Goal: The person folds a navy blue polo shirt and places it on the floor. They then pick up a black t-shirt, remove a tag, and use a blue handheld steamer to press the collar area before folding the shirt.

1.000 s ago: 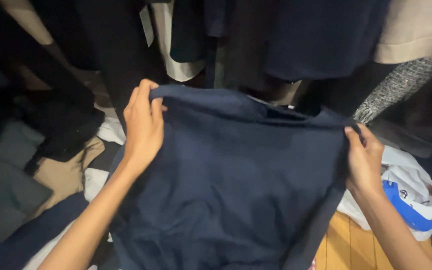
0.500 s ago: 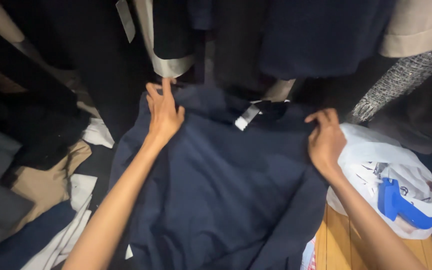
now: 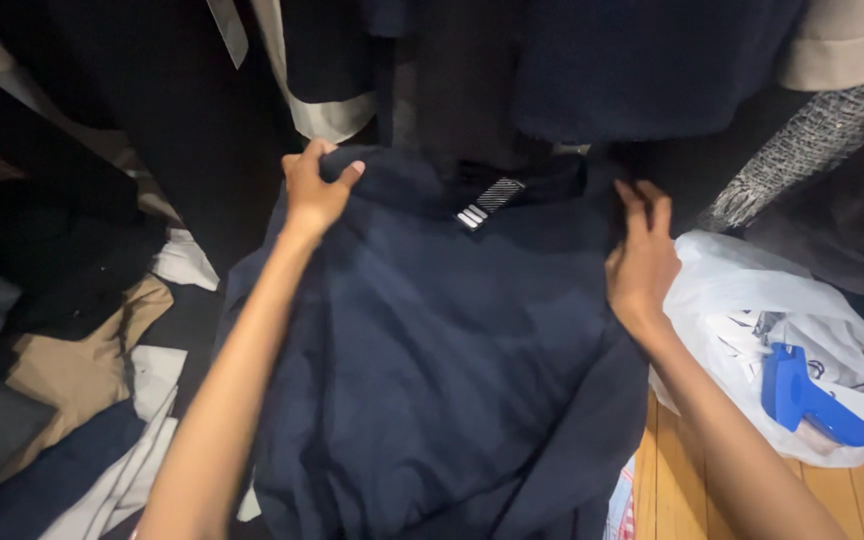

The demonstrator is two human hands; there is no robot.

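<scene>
A dark navy garment (image 3: pixel 442 370) spreads out below me, with a small striped tag (image 3: pixel 489 202) near its top edge. My left hand (image 3: pixel 314 192) grips the garment's upper left edge, fingers curled over the fabric. At the upper right edge, my right hand (image 3: pixel 640 258) holds the cloth with its fingers closed on it. Both arms reach forward over the garment.
Dark clothes (image 3: pixel 592 70) hang overhead, with a grey tweed sleeve (image 3: pixel 802 150) at right. A white plastic bag (image 3: pixel 742 300) with a blue object (image 3: pixel 802 395) lies on the wooden floor (image 3: pixel 682 480). Tan, white and navy clothes (image 3: pixel 82 370) are piled at left.
Both hands have carried the garment's top edge farther forward and up toward the hanging clothes. The striped tag now shows near the top edge.
</scene>
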